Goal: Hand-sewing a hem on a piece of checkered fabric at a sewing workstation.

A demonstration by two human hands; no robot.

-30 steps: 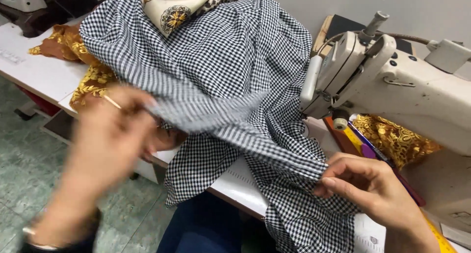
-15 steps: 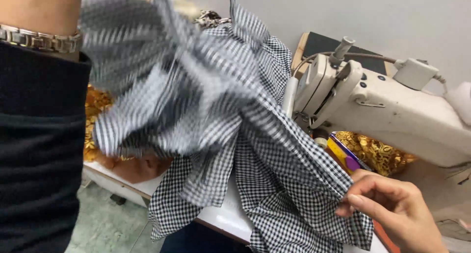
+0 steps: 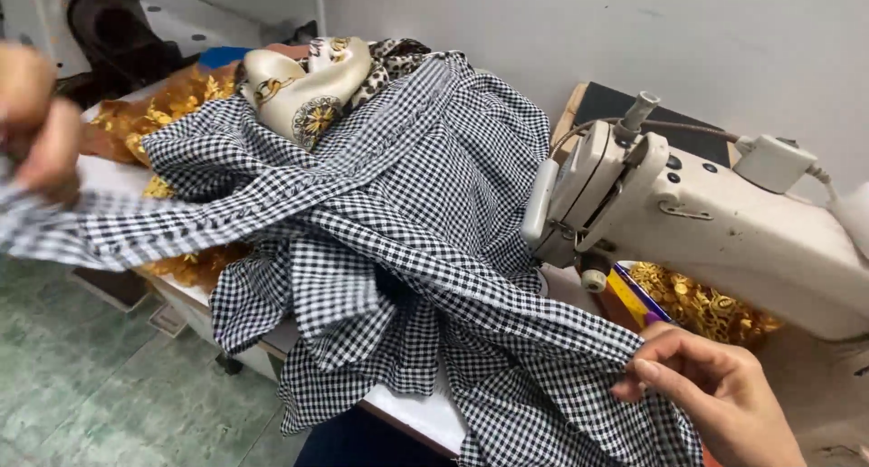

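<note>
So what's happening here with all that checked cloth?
A person stretches a black-and-white checked fabric between both hands. The left hand, blurred at the picture's edge, holds one end out over the floor; the right hand pinches the other end near a cream sewing machine. The rest lies heaped on the table over gold-patterned cloth.

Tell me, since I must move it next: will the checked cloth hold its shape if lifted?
Probably not. The checked cloth sags and folds between the left hand and right hand, so it looks floppy. It drapes off the table edge, so it may slide.
</note>
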